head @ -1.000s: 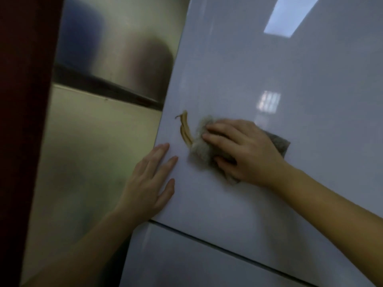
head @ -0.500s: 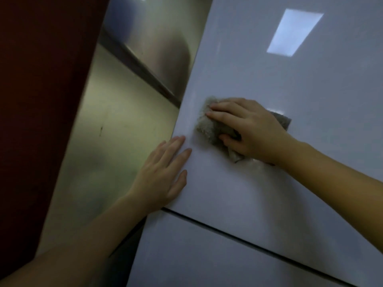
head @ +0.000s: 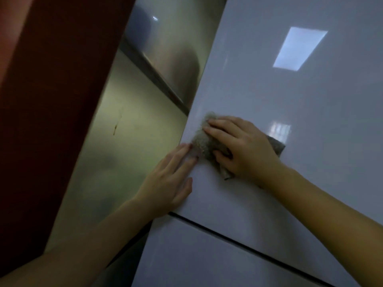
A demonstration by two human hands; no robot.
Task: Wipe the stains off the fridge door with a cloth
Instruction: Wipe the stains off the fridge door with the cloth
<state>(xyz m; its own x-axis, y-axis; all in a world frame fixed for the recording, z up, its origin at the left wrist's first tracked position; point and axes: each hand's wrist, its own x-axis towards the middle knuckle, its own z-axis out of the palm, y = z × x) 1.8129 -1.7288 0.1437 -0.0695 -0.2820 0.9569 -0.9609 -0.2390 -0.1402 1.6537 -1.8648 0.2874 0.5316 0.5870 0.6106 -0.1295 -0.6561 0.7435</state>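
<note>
The glossy white fridge door (head: 290, 104) fills the right side of the head view. My right hand (head: 242, 146) presses a crumpled grey cloth (head: 204, 141) flat against the door near its left edge. The cloth's far corner (head: 276, 145) sticks out behind the hand. My left hand (head: 167, 181) lies flat on the door's left edge, fingers spread, fingertips almost touching the cloth. No stain shows on the door around the cloth; anything beneath it is hidden.
A dark seam (head: 238, 239) separates the upper door from a lower door (head: 196, 259). Left of the fridge stands a brushed metal panel (head: 128, 154) with a small dark mark (head: 114, 130). A dark red surface (head: 47, 100) fills the far left.
A yellow-brown streak beside the cloth one second ago is no longer visible. The right hand has moved the cloth left over that spot, close to the left fingertips. The view has shifted.
</note>
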